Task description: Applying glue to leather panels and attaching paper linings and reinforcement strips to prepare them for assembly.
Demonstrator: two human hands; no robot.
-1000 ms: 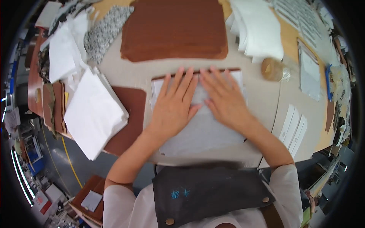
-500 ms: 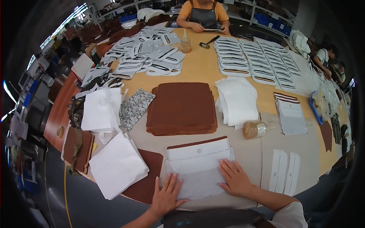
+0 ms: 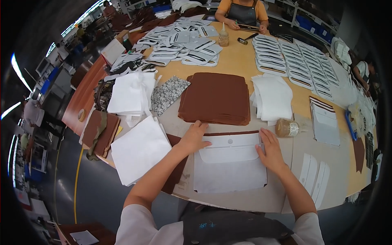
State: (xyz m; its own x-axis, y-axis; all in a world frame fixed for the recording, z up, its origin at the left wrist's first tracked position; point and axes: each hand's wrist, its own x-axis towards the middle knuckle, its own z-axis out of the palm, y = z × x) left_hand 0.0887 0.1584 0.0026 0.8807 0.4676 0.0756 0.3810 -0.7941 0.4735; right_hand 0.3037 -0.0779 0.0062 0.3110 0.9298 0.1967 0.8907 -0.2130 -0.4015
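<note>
Main desk (image 3: pixel 239 59): broad, light wood-toned top, near edge bowed by the lens. Red-brown desk top (image 3: pixel 89 92): left side, beside the main one. Shelving (image 3: pixel 293 16): rear right, pale frame, several tiers, blue bins (image 3: pixel 312 29) on the levels. Floor (image 3: pixel 98 192): dark grey; yellow line (image 3: pixel 76 190) running lengthwise at left, thinner line (image 3: pixel 55 183) alongside. Lamps (image 3: pixel 83 17): upper left, white tubes in a row; further bright strips (image 3: pixel 20 75) near the left rim. Brown furniture piece (image 3: pixel 97 229): lower left, kind unclear. Grey surface (image 3: pixel 351 20): upper right, wall or column, undetermined.
</note>
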